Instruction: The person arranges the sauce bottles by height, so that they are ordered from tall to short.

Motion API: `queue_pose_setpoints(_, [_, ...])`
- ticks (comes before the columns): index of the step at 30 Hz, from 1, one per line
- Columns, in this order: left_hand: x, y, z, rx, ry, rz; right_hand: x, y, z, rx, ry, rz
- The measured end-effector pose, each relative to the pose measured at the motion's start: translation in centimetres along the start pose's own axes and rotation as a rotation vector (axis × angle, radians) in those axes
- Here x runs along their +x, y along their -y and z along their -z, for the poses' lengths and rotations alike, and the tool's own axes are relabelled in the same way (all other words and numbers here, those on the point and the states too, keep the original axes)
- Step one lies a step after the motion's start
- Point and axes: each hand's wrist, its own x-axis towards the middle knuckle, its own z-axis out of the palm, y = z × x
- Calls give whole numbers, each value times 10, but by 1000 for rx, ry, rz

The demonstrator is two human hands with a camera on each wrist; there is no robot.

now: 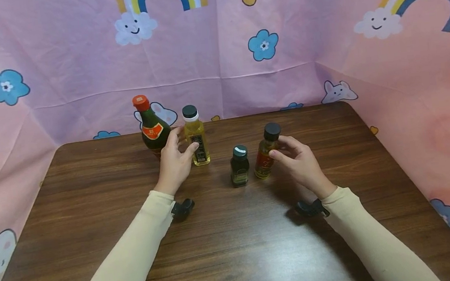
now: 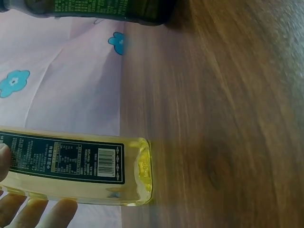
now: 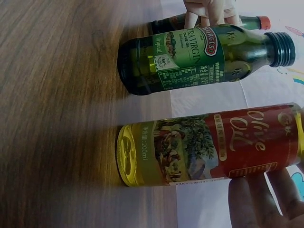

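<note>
My left hand (image 1: 172, 166) grips a tall, clear bottle of yellow oil (image 1: 194, 128) with a dark cap. In the left wrist view, the thumb lies on its dark label and the fingers pass along its far side. My right hand (image 1: 305, 166) holds an olive oil bottle (image 3: 199, 147) with a red label and black cap by its upper part, thumb in front and fingers behind. Between the two hands stands a small dark green bottle of extra virgin olive oil (image 1: 239, 172). A dark bottle with a red cap (image 1: 153, 129) is just left of my left hand, partly hidden by it.
All the bottles are toward the back of a brown wooden table (image 1: 227, 241). A pink and purple printed cloth (image 1: 200, 60) hangs behind and beside it. A black wrist camera (image 1: 183, 209) is on the left wrist, another (image 1: 311, 208) on the right.
</note>
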Motion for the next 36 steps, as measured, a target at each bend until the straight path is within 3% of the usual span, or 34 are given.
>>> queue_pose_setpoints(18, [0,6,2,4,30,7,-1,-2,2,0,12,0])
queue_pose_setpoints(30, [-1,5,2,-8,23,30,2,-2,0,106,-20,-28])
queue_pose_setpoints(36, [-1,6,2,-1,21,25,3,2,-1,100,-37,-54])
